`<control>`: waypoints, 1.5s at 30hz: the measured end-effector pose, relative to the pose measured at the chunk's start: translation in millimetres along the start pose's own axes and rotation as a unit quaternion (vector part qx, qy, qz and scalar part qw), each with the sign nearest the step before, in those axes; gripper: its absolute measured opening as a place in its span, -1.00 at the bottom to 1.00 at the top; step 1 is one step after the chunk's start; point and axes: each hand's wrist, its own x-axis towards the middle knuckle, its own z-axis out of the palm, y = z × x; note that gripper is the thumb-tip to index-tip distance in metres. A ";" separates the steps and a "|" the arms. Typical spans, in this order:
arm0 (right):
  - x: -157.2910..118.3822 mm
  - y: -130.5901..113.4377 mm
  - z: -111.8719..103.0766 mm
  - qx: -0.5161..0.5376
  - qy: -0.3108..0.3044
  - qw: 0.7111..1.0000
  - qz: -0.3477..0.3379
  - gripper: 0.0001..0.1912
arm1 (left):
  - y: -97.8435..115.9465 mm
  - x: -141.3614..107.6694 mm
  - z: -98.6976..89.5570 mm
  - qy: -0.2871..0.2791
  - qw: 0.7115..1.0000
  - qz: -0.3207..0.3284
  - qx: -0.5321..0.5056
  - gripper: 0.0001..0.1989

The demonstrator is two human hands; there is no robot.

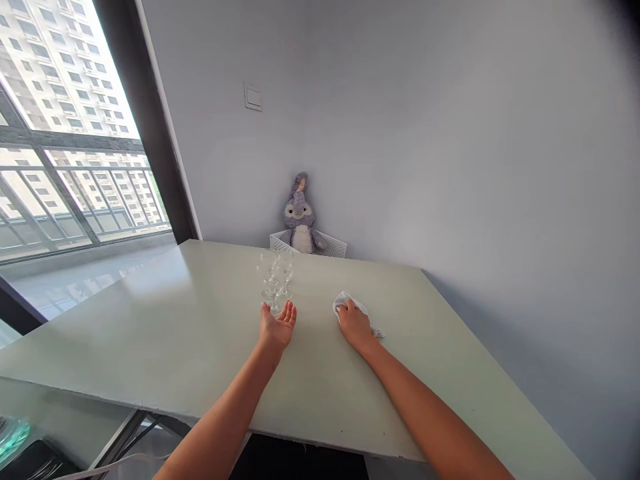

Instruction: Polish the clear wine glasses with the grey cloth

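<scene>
Several clear stemmed wine glasses (274,272) stand close together on the pale table (200,340). Just in front of them is my left hand (278,323), palm turned up and thumb apart from the fingers, holding nothing. Whether its fingertips touch the nearest glass, I cannot tell. To the right, my right hand (356,323) presses on a white cloth (344,299) lying crumpled on the tabletop, with the fingers curled into it. Part of the cloth is hidden under that hand.
Beyond the table's far edge, a grey plush rabbit (300,217) sits in a white perforated basket (334,246) in the wall corner. A light switch (253,99) is on the wall. At left, a window (75,133) faces a tall building. A black object (43,460) lies below, lower left.
</scene>
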 end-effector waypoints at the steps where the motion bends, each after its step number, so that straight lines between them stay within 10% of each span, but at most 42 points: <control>1: -0.2 0.3 0.9 0.018 0.012 1.000 0.004 -0.72 | 3.9 4.6 2.8 -0.009 1.000 -0.007 -0.017 -0.54; 6: -2.7 10.0 0.6 0.230 0.098 0.967 0.047 -0.70 | 15.3 27.5 15.5 -0.039 0.995 -0.032 -0.081 -0.40; 11: -2.1 24.8 -6.5 0.554 0.135 0.808 0.149 -0.75 | 21.8 38.8 16.0 -0.066 0.991 -0.039 -0.107 -0.61; 15: -0.8 32.5 -8.2 0.628 0.128 0.744 0.189 -0.70 | 15.2 29.9 19.4 -0.072 0.991 -0.049 -0.097 -0.77; 20: 2.6 31.6 -11.6 0.819 0.109 0.511 0.238 -0.80 | -17.9 17.6 40.5 -0.178 0.981 -0.071 -0.007 -0.82; 22: 3.5 30.7 -14.4 0.839 0.135 0.472 0.235 -0.82 | -31.6 20.7 46.7 -0.224 0.971 -0.080 0.038 -0.82; 27: -1.3 25.4 -28.1 0.780 0.224 0.533 0.238 -0.81 | -51.1 39.6 37.8 -0.283 0.953 -0.018 0.106 -0.82; 31: -12.3 3.5 -41.7 0.667 0.258 0.678 0.172 -0.71 | -59.4 42.6 25.0 -0.306 0.944 -0.006 0.120 -0.79; 35: -22.5 -29.0 -42.9 0.594 0.149 0.789 0.050 -0.66 | -63.7 34.2 24.1 -0.316 0.939 -0.002 0.132 -0.74; 39: -26.2 -44.5 -35.0 0.609 0.053 0.791 0.037 -0.55 | -60.3 31.8 23.3 -0.307 0.937 0.025 0.165 -0.69; 45: -22.7 -35.1 -26.6 0.696 -0.057 0.713 0.061 -0.65 | -58.1 41.3 16.9 -0.380 0.871 0.052 0.307 -0.68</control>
